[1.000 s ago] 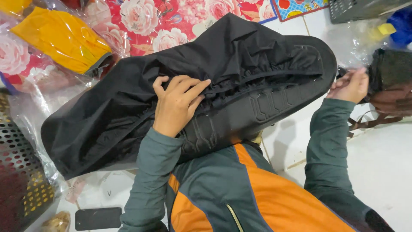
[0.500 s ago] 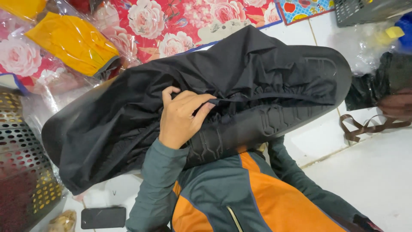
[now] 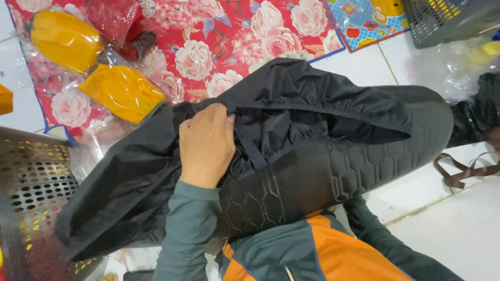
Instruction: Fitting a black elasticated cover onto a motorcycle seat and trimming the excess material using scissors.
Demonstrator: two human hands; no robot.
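Observation:
A large black waterproof shoe cover lies across my lap, with crumpled black fabric [image 3: 312, 104] on top and a black rubber sole [image 3: 333, 171] with a hexagon tread facing me. My left hand [image 3: 205, 143] rests on its middle. The fingers are curled over the fabric's upper edge and pinch it. My right hand is hidden; only its green sleeve [image 3: 375, 234] shows, running under the sole at the lower right.
Yellow items in clear bags [image 3: 122, 92] lie on a red floral mat [image 3: 234, 36] behind the cover. A perforated metal basket [image 3: 31, 192] stands at the left and a grey basket [image 3: 448, 18] at the top right. A brown strap [image 3: 463, 171] and dark bundle [image 3: 476, 117] lie on the white tiles.
My left hand slid up from the gathered seam to the fabric's upper edge and closed on it. My right hand left the bags at the right and dropped out of sight.

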